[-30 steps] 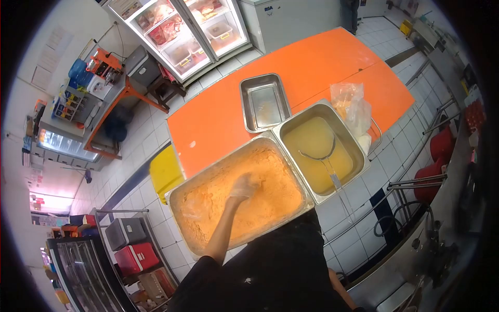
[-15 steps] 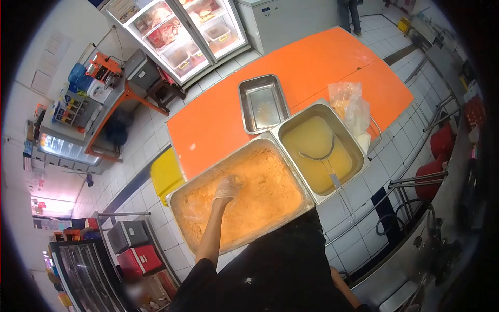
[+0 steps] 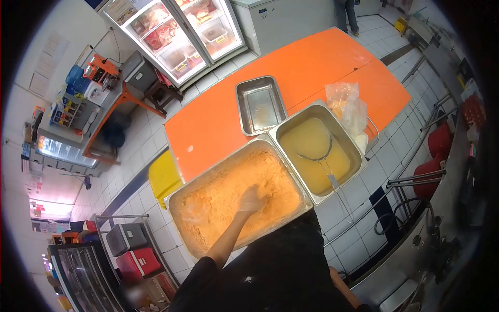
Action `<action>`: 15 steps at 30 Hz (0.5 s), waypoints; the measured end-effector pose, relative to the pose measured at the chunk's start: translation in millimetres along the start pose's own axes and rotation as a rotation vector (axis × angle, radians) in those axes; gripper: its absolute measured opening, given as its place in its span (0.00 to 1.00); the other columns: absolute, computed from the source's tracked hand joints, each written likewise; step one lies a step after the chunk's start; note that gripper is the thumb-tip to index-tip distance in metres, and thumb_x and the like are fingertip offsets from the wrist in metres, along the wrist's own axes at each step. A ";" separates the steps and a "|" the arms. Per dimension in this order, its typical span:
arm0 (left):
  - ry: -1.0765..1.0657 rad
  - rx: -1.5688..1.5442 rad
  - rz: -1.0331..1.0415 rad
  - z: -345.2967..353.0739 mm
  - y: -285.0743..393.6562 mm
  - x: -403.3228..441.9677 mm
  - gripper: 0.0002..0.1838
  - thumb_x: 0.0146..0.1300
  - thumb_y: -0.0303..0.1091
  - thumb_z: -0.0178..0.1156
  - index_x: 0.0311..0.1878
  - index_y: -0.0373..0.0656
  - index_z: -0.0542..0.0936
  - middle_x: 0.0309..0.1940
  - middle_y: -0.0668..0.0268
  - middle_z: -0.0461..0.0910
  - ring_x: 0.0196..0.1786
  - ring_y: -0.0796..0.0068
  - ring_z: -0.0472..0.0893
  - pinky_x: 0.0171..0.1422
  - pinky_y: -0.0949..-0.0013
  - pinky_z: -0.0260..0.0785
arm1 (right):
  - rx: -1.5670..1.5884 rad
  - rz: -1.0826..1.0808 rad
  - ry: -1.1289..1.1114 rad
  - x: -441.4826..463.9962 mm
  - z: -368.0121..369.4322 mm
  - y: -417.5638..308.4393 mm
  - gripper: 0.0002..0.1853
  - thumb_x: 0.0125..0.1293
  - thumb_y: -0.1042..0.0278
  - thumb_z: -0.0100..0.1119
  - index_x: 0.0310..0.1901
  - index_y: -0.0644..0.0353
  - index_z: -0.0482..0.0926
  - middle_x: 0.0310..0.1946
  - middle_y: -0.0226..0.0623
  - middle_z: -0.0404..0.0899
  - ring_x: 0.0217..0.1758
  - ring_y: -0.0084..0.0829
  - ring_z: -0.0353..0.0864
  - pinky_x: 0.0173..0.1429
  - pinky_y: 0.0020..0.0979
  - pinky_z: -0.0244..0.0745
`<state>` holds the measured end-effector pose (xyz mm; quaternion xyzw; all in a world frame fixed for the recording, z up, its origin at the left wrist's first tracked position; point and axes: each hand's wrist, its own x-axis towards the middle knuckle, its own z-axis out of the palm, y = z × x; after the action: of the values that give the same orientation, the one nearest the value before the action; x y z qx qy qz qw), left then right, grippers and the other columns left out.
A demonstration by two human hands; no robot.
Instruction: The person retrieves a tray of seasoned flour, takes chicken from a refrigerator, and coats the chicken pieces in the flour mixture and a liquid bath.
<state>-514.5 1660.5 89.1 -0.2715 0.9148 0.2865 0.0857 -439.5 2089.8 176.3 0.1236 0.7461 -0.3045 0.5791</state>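
My left hand (image 3: 252,199), in a clear plastic glove, is down in the orange, crumbly flour (image 3: 223,192) that fills a large steel tray (image 3: 179,229). Its fingers look spread and are partly sunk in the flour, with lumps near the fingertips; whether these are coated pieces is unclear. A clear plastic patch (image 3: 196,210) lies on the flour to the left. Of my right arm only the forearm (image 3: 343,287) shows, low beside my dark clothing; the hand is hidden. Right of the flour, a deep steel pan (image 3: 358,161) holds yellowish liquid and a wire strainer (image 3: 333,182).
A shallow steel tray (image 3: 241,101) stands behind on the orange table (image 3: 312,67). A plastic bag (image 3: 353,114) sits beside the deep pan. A yellow bin (image 3: 165,177) is left of the table. A person's legs (image 3: 347,16) show at the far end, near a chest freezer (image 3: 280,23).
My left hand has moved to the right through the flour, from the tray's left-middle toward its right part. The view has shifted slightly. Pans and strainer stay in place.
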 end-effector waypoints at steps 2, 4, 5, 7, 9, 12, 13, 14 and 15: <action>-0.111 -0.154 -0.098 -4.6 5.2 0.2 0.35 0.60 0.58 0.61 0.57 0.33 0.75 0.56 0.41 0.76 0.59 0.51 0.76 0.64 0.54 0.67 | -0.007 0.004 0.002 0.4 -0.4 2.5 0.26 0.69 0.52 0.52 0.46 0.75 0.79 0.41 0.50 0.84 0.44 0.34 0.82 0.49 0.37 0.74; -0.073 -0.772 -0.507 -13.4 14.4 -4.3 0.32 0.63 0.57 0.57 0.56 0.35 0.76 0.55 0.42 0.77 0.58 0.50 0.78 0.60 0.52 0.68 | -0.006 0.010 0.002 -0.6 0.4 4.7 0.26 0.69 0.51 0.53 0.46 0.75 0.79 0.41 0.50 0.84 0.44 0.34 0.82 0.49 0.37 0.74; -0.077 -0.774 -0.509 1.3 4.4 -6.1 0.32 0.63 0.57 0.57 0.56 0.35 0.76 0.55 0.42 0.77 0.58 0.50 0.78 0.60 0.52 0.68 | -0.008 0.013 0.005 -0.4 0.3 5.9 0.26 0.69 0.51 0.53 0.46 0.75 0.79 0.41 0.50 0.84 0.44 0.34 0.82 0.49 0.37 0.74; -0.093 -0.136 -0.422 43.8 -28.0 -13.8 0.28 0.67 0.56 0.53 0.51 0.37 0.80 0.45 0.43 0.82 0.50 0.47 0.81 0.52 0.52 0.72 | -0.012 0.015 0.006 0.6 -1.4 6.1 0.26 0.68 0.51 0.53 0.46 0.74 0.80 0.41 0.50 0.84 0.44 0.34 0.82 0.48 0.37 0.74; -0.120 -0.164 -0.279 42.0 -35.8 -36.4 0.27 0.67 0.56 0.51 0.48 0.38 0.81 0.41 0.45 0.83 0.48 0.46 0.81 0.51 0.51 0.72 | -0.012 0.019 0.004 0.4 -0.3 6.8 0.26 0.68 0.51 0.53 0.46 0.74 0.80 0.41 0.50 0.84 0.44 0.34 0.82 0.48 0.38 0.74; -0.152 -0.091 0.030 35.0 -27.3 -39.6 0.25 0.67 0.54 0.53 0.43 0.37 0.82 0.38 0.45 0.83 0.47 0.48 0.82 0.49 0.53 0.72 | -0.015 0.024 0.008 1.2 -0.3 8.0 0.27 0.67 0.50 0.54 0.46 0.74 0.80 0.41 0.50 0.84 0.44 0.35 0.82 0.48 0.38 0.74; -0.146 0.005 0.189 33.8 -20.9 -35.5 0.23 0.65 0.50 0.56 0.41 0.35 0.82 0.39 0.43 0.82 0.47 0.52 0.82 0.49 0.54 0.71 | -0.017 0.025 0.008 1.4 0.1 8.2 0.27 0.67 0.50 0.54 0.46 0.74 0.80 0.41 0.50 0.84 0.44 0.35 0.82 0.48 0.38 0.74; -0.143 0.002 0.185 29.5 -2.8 -29.5 0.23 0.65 0.50 0.56 0.41 0.35 0.82 0.39 0.43 0.82 0.47 0.52 0.82 0.49 0.54 0.71 | -0.018 0.026 0.006 1.9 -0.3 8.2 0.27 0.67 0.50 0.54 0.46 0.73 0.80 0.41 0.50 0.84 0.44 0.35 0.82 0.48 0.38 0.74; -0.219 -0.101 -0.045 23.9 26.0 -21.9 0.23 0.65 0.50 0.54 0.42 0.36 0.81 0.39 0.43 0.81 0.46 0.47 0.81 0.50 0.53 0.71 | -0.022 0.028 0.007 3.4 0.0 7.1 0.27 0.67 0.50 0.54 0.46 0.73 0.80 0.41 0.50 0.84 0.44 0.35 0.82 0.48 0.38 0.74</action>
<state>-510.3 1701.8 88.7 -0.2630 0.8782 0.3579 0.1776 -436.8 2094.8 170.9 0.1284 0.7496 -0.2876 0.5822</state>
